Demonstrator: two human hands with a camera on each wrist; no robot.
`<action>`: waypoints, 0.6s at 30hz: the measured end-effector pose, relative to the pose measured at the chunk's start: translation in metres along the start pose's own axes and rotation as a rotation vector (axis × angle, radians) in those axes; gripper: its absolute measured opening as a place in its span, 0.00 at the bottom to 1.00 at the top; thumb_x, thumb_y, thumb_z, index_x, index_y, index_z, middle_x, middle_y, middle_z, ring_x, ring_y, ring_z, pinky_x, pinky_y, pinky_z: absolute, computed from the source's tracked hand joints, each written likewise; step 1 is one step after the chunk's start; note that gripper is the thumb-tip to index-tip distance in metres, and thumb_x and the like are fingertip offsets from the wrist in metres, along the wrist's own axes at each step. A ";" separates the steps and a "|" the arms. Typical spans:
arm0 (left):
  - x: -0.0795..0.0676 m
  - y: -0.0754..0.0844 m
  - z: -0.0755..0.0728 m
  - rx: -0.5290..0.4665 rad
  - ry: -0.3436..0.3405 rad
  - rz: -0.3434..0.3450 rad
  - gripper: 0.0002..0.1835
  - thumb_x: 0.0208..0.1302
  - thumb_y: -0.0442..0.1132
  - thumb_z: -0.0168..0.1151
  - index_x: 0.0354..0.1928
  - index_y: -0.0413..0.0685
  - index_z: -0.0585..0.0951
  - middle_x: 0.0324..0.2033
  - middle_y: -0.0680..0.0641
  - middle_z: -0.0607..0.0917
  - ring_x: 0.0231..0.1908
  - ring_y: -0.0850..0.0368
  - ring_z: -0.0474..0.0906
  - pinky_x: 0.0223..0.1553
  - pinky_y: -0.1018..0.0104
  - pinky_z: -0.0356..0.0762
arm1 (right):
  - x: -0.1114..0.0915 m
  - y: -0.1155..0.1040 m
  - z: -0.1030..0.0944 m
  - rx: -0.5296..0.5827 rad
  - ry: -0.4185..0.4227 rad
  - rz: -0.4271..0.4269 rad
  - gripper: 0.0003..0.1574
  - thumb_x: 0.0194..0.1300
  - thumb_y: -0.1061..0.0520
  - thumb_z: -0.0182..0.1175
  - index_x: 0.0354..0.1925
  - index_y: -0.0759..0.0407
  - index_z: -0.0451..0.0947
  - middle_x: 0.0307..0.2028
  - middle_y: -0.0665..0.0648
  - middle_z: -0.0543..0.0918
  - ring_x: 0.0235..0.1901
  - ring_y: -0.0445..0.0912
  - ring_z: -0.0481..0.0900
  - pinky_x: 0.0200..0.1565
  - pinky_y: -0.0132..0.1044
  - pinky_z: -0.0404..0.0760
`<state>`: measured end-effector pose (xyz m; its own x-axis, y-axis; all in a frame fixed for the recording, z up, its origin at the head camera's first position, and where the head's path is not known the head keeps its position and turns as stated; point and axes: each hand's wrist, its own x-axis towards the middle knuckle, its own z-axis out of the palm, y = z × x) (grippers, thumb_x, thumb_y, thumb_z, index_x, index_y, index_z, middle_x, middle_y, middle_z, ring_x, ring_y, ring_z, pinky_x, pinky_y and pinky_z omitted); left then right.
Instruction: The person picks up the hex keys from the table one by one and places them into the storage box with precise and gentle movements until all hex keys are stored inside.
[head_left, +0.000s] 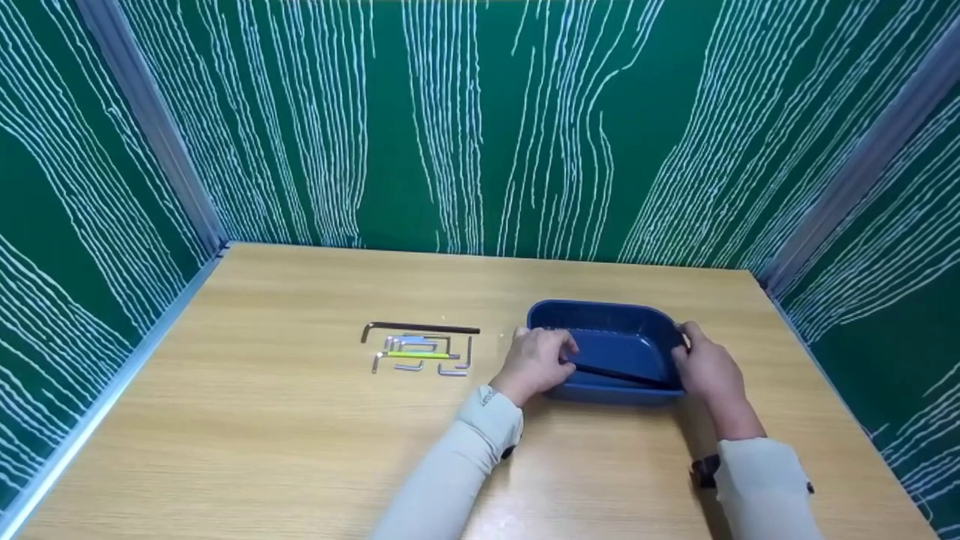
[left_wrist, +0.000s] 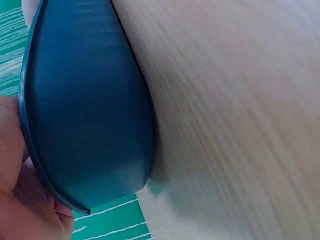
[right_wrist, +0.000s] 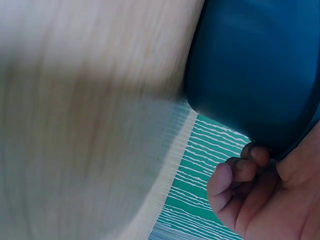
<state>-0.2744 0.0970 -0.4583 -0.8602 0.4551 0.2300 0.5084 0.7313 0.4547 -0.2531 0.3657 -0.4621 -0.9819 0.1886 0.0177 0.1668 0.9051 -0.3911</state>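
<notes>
A deep blue plastic tray (head_left: 611,349) with rounded corners stands on the right part of the table. My left hand (head_left: 534,360) grips its left end, fingers curled over the rim. On the opposite end, my right hand (head_left: 711,371) holds the rim, thumb on the inner side and fingers outside. A dark straight strip runs along the tray's near inner side; whether it is a rod or shade I cannot tell. Both wrist views show the tray's outer wall (left_wrist: 90,110) close up, with curled fingers (right_wrist: 232,177) at the right end.
Left of the tray lies a group of hex keys: a long dark hex key (head_left: 424,327), one with a yellow-green sleeve (head_left: 416,355), and several small silver ones. Green panels (head_left: 495,135) with white wavy lines enclose the wooden table (head_left: 300,435) at the back and sides.
</notes>
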 end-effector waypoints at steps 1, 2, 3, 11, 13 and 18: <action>0.000 0.000 0.000 0.013 -0.004 0.000 0.09 0.47 0.47 0.63 0.33 0.62 0.78 0.21 0.63 0.77 0.28 0.69 0.71 0.41 0.67 0.57 | 0.000 0.000 0.000 -0.002 -0.001 0.000 0.27 0.66 0.52 0.37 0.61 0.58 0.52 0.41 0.67 0.72 0.30 0.53 0.72 0.23 0.35 0.66; 0.001 0.000 0.000 0.025 -0.011 -0.004 0.09 0.47 0.48 0.64 0.33 0.62 0.78 0.21 0.64 0.77 0.27 0.69 0.71 0.41 0.67 0.57 | 0.000 0.000 0.000 -0.004 -0.002 0.001 0.27 0.66 0.52 0.37 0.61 0.58 0.52 0.41 0.67 0.72 0.30 0.53 0.72 0.24 0.35 0.66; 0.002 0.000 0.000 0.042 -0.019 -0.007 0.10 0.46 0.48 0.64 0.33 0.63 0.78 0.20 0.64 0.77 0.27 0.69 0.72 0.41 0.68 0.57 | 0.000 0.000 0.001 -0.007 -0.001 0.000 0.27 0.66 0.52 0.37 0.61 0.58 0.52 0.41 0.67 0.72 0.30 0.53 0.72 0.24 0.36 0.66; 0.007 0.008 0.000 0.202 -0.105 -0.090 0.09 0.42 0.49 0.66 0.30 0.66 0.80 0.29 0.64 0.81 0.36 0.66 0.75 0.43 0.66 0.59 | 0.000 0.001 0.003 -0.034 0.027 -0.029 0.26 0.65 0.54 0.39 0.60 0.57 0.54 0.45 0.70 0.73 0.31 0.54 0.71 0.28 0.41 0.67; 0.007 0.008 0.001 0.212 -0.110 -0.098 0.08 0.41 0.49 0.66 0.28 0.66 0.80 0.29 0.64 0.81 0.35 0.66 0.75 0.43 0.66 0.59 | 0.000 0.001 0.004 -0.027 0.016 -0.024 0.26 0.66 0.54 0.38 0.61 0.57 0.54 0.46 0.69 0.72 0.32 0.54 0.71 0.30 0.42 0.68; 0.008 0.007 0.005 0.202 -0.087 -0.096 0.07 0.40 0.49 0.66 0.26 0.66 0.80 0.27 0.65 0.80 0.33 0.66 0.74 0.42 0.67 0.59 | 0.000 0.003 0.004 -0.024 -0.005 -0.006 0.27 0.66 0.53 0.37 0.62 0.57 0.52 0.47 0.69 0.71 0.35 0.55 0.70 0.33 0.45 0.69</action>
<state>-0.2775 0.1085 -0.4573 -0.9027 0.4146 0.1148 0.4297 0.8558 0.2880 -0.2527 0.3667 -0.4664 -0.9833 0.1814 0.0155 0.1630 0.9150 -0.3691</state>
